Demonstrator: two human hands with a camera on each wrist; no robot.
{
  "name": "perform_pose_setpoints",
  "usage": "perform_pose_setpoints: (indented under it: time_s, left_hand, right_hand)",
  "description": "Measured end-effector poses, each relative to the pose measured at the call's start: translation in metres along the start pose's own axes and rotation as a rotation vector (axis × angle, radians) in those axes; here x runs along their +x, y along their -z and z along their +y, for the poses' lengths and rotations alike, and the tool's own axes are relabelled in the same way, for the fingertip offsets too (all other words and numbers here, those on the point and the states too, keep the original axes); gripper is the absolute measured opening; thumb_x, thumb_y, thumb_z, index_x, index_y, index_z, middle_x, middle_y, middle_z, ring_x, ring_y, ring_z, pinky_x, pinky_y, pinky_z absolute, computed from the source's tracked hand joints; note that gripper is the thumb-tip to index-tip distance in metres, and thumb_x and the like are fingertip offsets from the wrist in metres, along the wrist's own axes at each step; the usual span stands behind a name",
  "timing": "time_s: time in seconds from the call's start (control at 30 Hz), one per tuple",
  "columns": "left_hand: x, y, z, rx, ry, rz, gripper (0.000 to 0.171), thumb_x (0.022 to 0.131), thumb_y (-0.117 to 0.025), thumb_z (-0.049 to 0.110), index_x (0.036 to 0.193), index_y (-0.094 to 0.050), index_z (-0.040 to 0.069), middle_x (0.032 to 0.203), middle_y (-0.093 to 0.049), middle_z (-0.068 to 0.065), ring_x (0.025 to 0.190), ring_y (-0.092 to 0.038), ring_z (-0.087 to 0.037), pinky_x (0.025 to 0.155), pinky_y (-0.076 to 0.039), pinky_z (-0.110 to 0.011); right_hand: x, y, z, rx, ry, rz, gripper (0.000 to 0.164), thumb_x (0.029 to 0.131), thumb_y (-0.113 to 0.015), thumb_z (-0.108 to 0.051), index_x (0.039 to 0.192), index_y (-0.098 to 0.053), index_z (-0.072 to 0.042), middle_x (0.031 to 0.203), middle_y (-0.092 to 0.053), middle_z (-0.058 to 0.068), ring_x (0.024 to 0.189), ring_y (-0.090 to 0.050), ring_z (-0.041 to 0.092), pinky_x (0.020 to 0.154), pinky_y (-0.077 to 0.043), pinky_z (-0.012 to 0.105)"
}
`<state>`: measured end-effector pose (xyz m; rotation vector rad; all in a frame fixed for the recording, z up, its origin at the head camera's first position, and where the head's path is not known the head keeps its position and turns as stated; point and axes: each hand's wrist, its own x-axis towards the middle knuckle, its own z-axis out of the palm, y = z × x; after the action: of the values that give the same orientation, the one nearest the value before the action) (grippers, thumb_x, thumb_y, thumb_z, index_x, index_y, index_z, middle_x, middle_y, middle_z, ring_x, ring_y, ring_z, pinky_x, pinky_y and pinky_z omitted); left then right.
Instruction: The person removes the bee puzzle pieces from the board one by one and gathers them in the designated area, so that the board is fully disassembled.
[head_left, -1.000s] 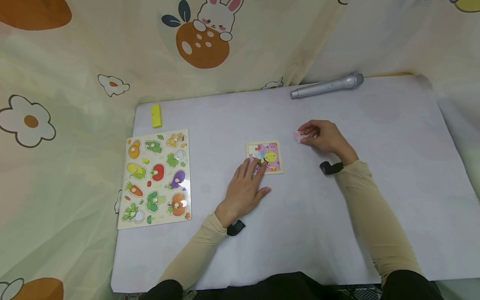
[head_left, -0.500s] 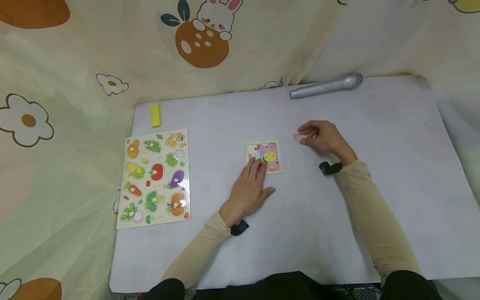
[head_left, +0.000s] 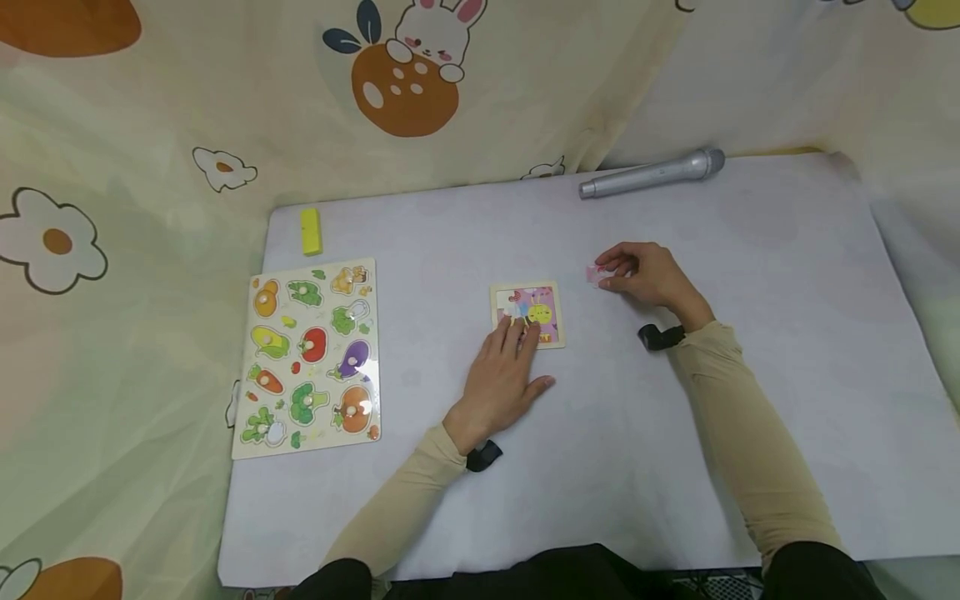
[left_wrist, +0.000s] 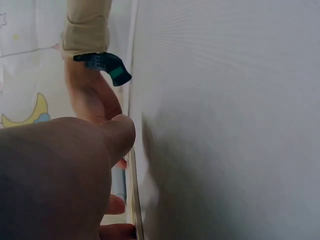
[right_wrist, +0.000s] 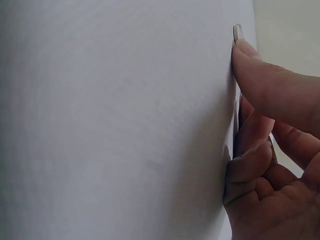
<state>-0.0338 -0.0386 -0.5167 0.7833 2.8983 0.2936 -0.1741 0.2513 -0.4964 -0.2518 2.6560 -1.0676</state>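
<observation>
White tabletop [head_left: 600, 467]; left hand [head_left: 498, 379] on framed puzzle [head_left: 540, 313], yellow corner marking [head_left: 545, 338] unreadable.

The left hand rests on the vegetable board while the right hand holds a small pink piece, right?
No: the head view shows the left hand on the small square puzzle, apart from the vegetable board. The right hand does hold a pink piece.

The white table [head_left: 600, 467] bears a vegetable board [head_left: 307, 360], yellow block [head_left: 311, 232], framed puzzle [head_left: 534, 311] and silver microphone [head_left: 651, 173].
</observation>
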Motion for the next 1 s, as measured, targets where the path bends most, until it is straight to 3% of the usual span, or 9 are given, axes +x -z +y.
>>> perform_pose_setpoints:
  time_s: [0.27,0.6,0.8,1.0]
  left_hand:
    - [0.005,0.002,0.007,0.081,0.001,0.016,0.081,0.105,-0.055,0.060,0.164,-0.036,0.007,0.155,-0.043,-0.021,0.156,-0.031,-0.044,0.130,-0.026,-0.049]
    - [0.006,0.003,0.007,0.058,0.010,0.025,0.080,0.105,-0.056,0.058,0.164,-0.037,0.007,0.155,-0.042,-0.021,0.156,-0.031,-0.045,0.130,-0.027,-0.049]
    - [0.006,0.001,0.007,0.066,0.004,0.031,0.079,0.105,-0.056,0.058,0.163,-0.038,0.007,0.154,-0.044,-0.022,0.155,-0.032,-0.045,0.129,-0.028,-0.049]
    - [0.005,0.001,0.007,0.075,0.001,0.034,0.081,0.105,-0.057,0.059,0.163,-0.038,0.007,0.154,-0.045,-0.022,0.155,-0.033,-0.045,0.129,-0.028,-0.049]
  right_hand:
    - [0.000,0.002,-0.002,-0.002,-0.003,-0.008,0.031,0.095,-0.081,-0.017,0.123,-0.074,-0.006,0.111,-0.073,0.018,0.097,-0.063,0.028,0.081,-0.044,0.032]
    - [0.000,0.002,-0.003,0.002,0.006,-0.009,0.033,0.095,-0.080,-0.017,0.125,-0.073,-0.005,0.111,-0.072,0.018,0.098,-0.063,0.028,0.082,-0.045,0.034]
    - [-0.002,-0.003,-0.016,0.040,0.066,0.028,0.030,0.095,-0.079,-0.016,0.122,-0.075,-0.004,0.106,-0.075,0.018,0.090,-0.064,0.023,0.076,-0.046,0.022]
    - [0.003,-0.019,-0.039,0.052,0.150,0.011,0.026,0.094,-0.081,-0.014,0.117,-0.077,-0.003,0.097,-0.072,0.015,0.086,-0.063,0.022,0.077,-0.047,0.025]
